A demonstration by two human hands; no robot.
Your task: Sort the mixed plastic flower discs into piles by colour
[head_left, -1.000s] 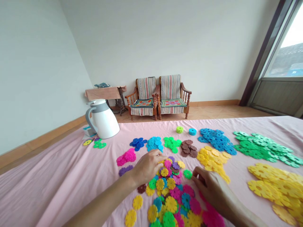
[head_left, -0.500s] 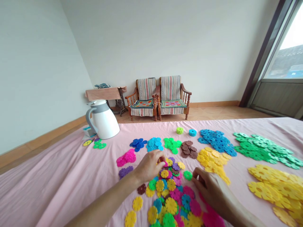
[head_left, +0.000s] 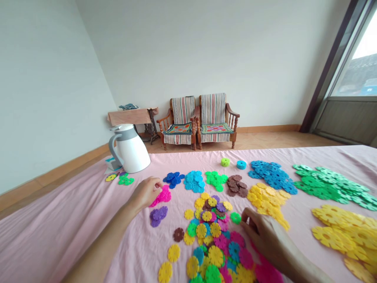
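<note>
My left hand (head_left: 147, 192) is over the pile of pink snowflake discs (head_left: 162, 195), its fingers closed in a pinch. A pink disc at the fingertips blends into the pile. My right hand (head_left: 262, 232) rests at the right side of the mixed heap of discs (head_left: 216, 255), fingers curled together beside a single green disc (head_left: 235, 218). Whatever those fingers hold is hidden. Purple discs (head_left: 158, 216) lie just below the pink pile. Dark blue (head_left: 173, 179), light blue (head_left: 194, 181), green (head_left: 216, 180) and brown discs (head_left: 236, 186) form small piles beyond the heap.
A white jug (head_left: 132, 151) stands at the table's back left, with a few discs (head_left: 126, 179) before it. Larger blue (head_left: 273, 177), green (head_left: 332, 186) and yellow pieces (head_left: 347, 236) spread to the right. Two wooden chairs (head_left: 216, 114) stand beyond the pink cloth (head_left: 97, 220).
My left hand has moved left from the mixed heap to the pink pile, and a pink disc at its fingertips has left the heap. My right hand has hardly moved.
</note>
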